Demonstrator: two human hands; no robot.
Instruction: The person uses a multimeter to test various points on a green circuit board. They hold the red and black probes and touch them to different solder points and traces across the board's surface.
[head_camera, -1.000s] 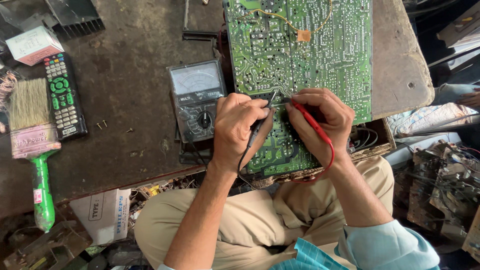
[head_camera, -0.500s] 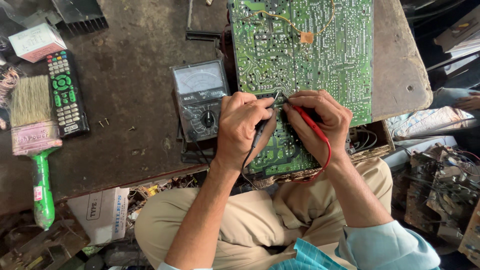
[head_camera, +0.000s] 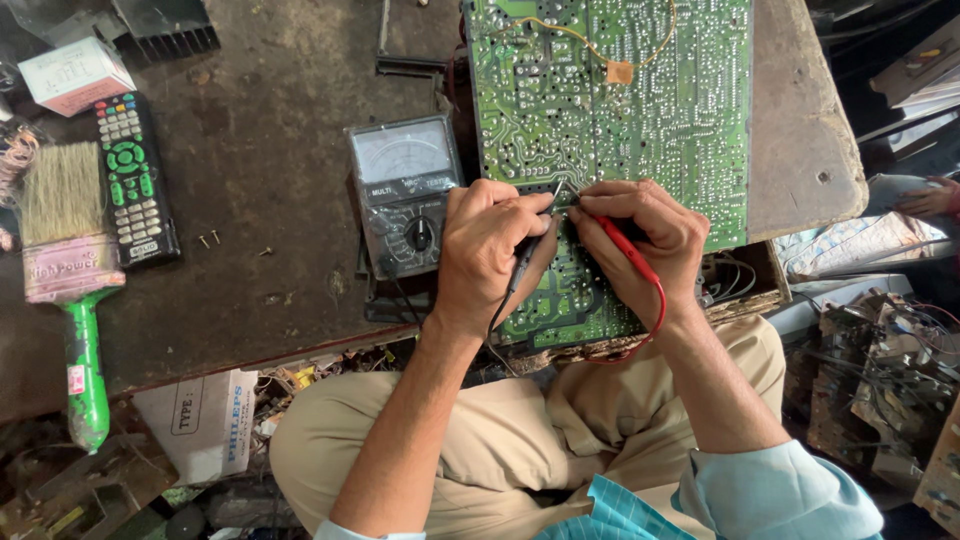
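Pinching a black test probe (head_camera: 524, 262) in a narrow grip, the left hand (head_camera: 490, 245) rests on the green circuit board (head_camera: 610, 110), with the probe's tip set on the solder side near the middle of the board's lower half. The right hand (head_camera: 640, 240) sits just beside it, its grip closed on a red test probe (head_camera: 625, 250) whose tip meets the board close to the black one; a red lead (head_camera: 655, 300) curls back past the wrist. Just left of the hands, an analogue multimeter (head_camera: 405, 195) lies face up on the dark worktop (head_camera: 260, 200), touching the board's edge. Farther left are a black remote control (head_camera: 135, 180), a paintbrush with a green handle (head_camera: 70, 280) and a small white box (head_camera: 75, 75). A few loose screws (head_camera: 210, 238) lie between the remote and the meter.
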